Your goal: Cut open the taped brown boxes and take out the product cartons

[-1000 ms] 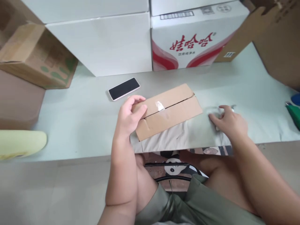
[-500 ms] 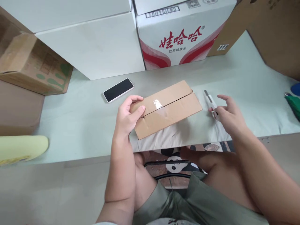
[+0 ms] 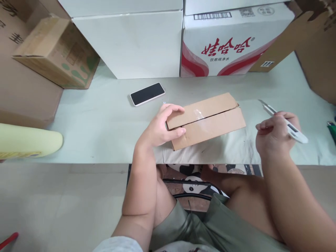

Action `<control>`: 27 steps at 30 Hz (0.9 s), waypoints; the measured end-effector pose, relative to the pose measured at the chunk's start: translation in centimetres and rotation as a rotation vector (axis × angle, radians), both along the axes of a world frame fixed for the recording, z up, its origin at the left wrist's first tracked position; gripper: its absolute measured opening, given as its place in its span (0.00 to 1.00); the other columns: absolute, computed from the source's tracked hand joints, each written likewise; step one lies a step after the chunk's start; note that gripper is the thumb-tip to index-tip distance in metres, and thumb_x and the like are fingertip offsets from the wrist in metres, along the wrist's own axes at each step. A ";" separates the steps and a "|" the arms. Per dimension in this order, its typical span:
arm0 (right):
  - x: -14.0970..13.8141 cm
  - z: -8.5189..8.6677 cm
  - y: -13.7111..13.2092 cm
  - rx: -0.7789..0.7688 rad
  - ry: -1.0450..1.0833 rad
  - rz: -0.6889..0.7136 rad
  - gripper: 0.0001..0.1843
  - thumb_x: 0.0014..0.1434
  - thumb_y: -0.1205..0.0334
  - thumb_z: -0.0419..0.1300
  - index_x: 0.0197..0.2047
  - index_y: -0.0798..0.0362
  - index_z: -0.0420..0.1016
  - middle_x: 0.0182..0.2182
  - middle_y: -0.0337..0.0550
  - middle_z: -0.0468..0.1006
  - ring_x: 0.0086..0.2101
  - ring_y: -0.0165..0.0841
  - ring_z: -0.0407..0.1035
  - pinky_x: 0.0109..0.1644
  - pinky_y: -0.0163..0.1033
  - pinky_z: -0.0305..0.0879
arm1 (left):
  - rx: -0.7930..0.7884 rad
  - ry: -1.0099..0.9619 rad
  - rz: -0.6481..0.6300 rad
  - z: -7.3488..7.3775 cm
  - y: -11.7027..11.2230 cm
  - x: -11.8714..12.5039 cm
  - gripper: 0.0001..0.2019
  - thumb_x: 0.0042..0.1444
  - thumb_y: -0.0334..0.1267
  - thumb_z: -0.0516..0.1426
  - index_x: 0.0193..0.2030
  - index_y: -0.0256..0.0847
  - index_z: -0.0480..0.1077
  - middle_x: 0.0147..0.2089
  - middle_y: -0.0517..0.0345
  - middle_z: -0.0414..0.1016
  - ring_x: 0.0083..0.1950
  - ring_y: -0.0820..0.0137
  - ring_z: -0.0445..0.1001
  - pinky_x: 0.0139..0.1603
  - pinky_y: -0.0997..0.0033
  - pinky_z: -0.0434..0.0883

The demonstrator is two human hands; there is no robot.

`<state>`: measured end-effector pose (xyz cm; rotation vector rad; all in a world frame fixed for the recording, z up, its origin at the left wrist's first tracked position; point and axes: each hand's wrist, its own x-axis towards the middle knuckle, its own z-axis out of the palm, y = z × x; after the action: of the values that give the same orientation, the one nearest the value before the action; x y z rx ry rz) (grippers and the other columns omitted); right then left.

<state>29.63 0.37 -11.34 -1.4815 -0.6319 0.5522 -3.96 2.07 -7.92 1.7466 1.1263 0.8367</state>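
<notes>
1. On the pale green table [image 3: 110,140], near the front edge, a small cardboard box [image 3: 219,122] is lying at a slant, its long seam facing up.
2. Clear tape [image 3: 198,114] is sitting across the middle of the seam; a dark gap is showing along parts of it.
3. Left hand [image 3: 161,127] is gripping the box's left end, thumb on the near flap, fingers curling over the far one.
4. Right hand [image 3: 275,134] is closing around a white utility knife [image 3: 298,133], right of the box and apart from it; the tip is pointing away from the person and leftward.
5. Phone [image 3: 147,93], dark screen up, is lying beyond the left hand.
6. At the back, a plain white box [image 3: 147,45] is standing beside a white carton with red print [image 3: 228,56].
7. Far left, a brown carton with green print [image 3: 76,66] is standing; a pale yellow rounded object [image 3: 28,140] is lying nearer.
</notes>
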 end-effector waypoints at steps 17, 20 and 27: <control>-4.7 3.8 -3.6 0.639 0.122 0.536 0.08 0.53 0.55 0.74 0.30 0.48 0.83 0.24 0.34 0.75 0.19 0.25 0.72 0.16 0.29 0.67 | -0.035 0.044 -0.143 -0.1 -0.7 0.9 0.27 0.58 0.58 0.66 0.58 0.47 0.72 0.62 0.53 0.73 0.62 0.60 0.74 0.67 0.60 0.73; -6.2 3.8 -4.0 0.671 -0.058 0.655 0.08 0.59 0.64 0.66 0.29 0.54 0.81 0.20 0.37 0.71 0.17 0.28 0.69 0.12 0.32 0.63 | -0.031 0.065 -0.132 -0.2 -0.6 1.1 0.29 0.58 0.61 0.65 0.59 0.47 0.72 0.63 0.52 0.72 0.62 0.60 0.73 0.66 0.61 0.73; -7.5 5.0 -3.9 0.488 -0.030 0.615 0.15 0.57 0.63 0.73 0.26 0.54 0.71 0.22 0.34 0.67 0.19 0.24 0.63 0.16 0.31 0.64 | -0.015 0.071 -0.137 -0.4 -0.4 1.7 0.33 0.57 0.68 0.63 0.59 0.47 0.72 0.65 0.51 0.72 0.65 0.58 0.72 0.70 0.61 0.71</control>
<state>22.11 -3.54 -6.30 -0.8235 -1.1683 0.7765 -2.22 1.72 -8.35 1.8312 1.0433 0.6865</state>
